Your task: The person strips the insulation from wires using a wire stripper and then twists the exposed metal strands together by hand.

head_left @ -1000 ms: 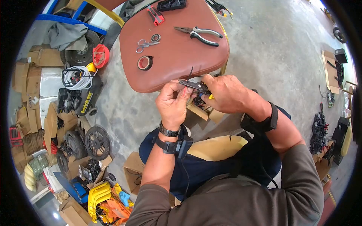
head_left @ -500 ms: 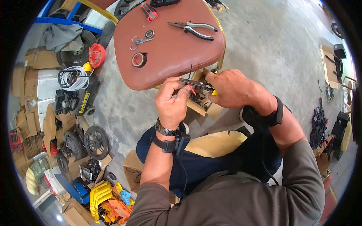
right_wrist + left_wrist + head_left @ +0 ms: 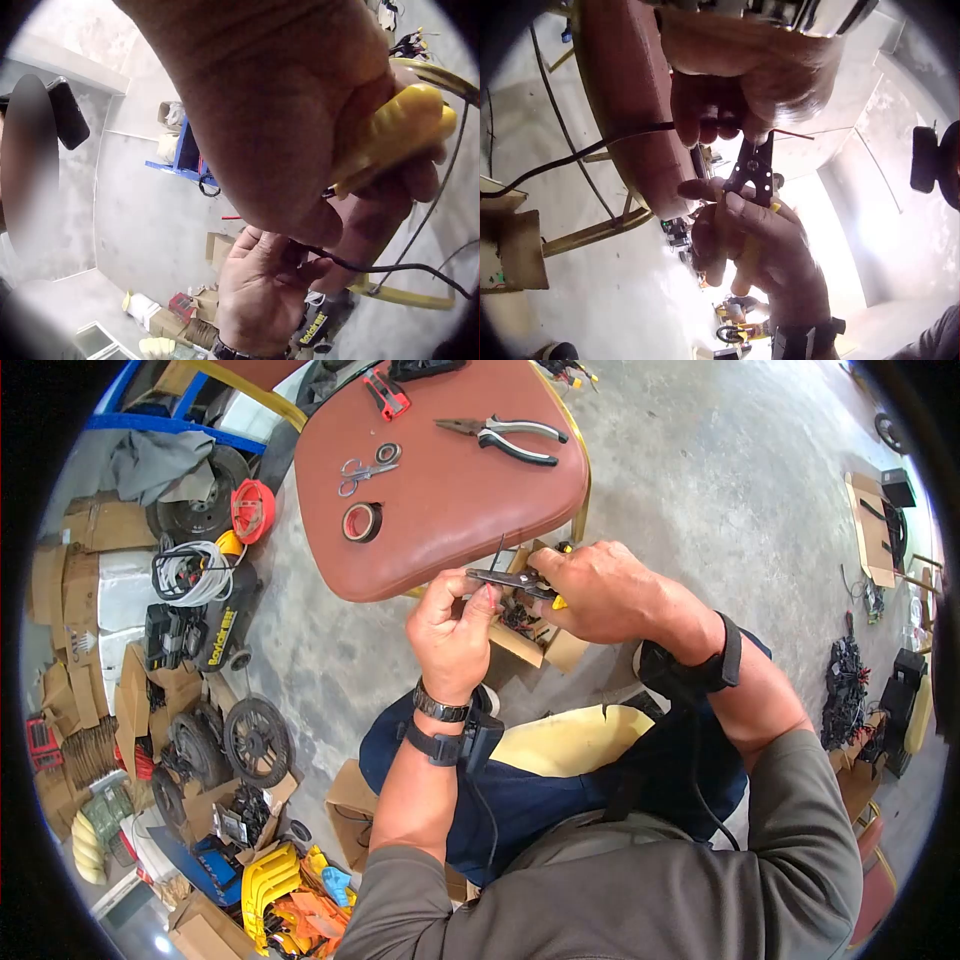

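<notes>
In front of the chair seat (image 3: 450, 510), my left hand (image 3: 450, 640) pinches a black cable (image 3: 585, 152) between thumb and fingers. A thin red wire (image 3: 793, 135) sticks out beside those fingertips. My right hand (image 3: 612, 598) grips the yellow handles (image 3: 394, 135) of a wire stripper (image 3: 753, 165). Its flat black nose, with several holes, reaches right up to the left fingertips. Left fingers hide the spot where the tool's tip meets the wire.
Combination pliers (image 3: 497, 438), scissors (image 3: 362, 476), a tape roll (image 3: 375, 523) and a red utility knife (image 3: 388, 398) lie on the seat. Below the hands stands an open cardboard box (image 3: 516, 646). Wheels (image 3: 257, 740) and cartons crowd the floor at left.
The head view has shifted, so the chair appears farther left. Half a second ago the red wire stuck out plainly below the stripper; now only a short bit shows by the left thumb.
</notes>
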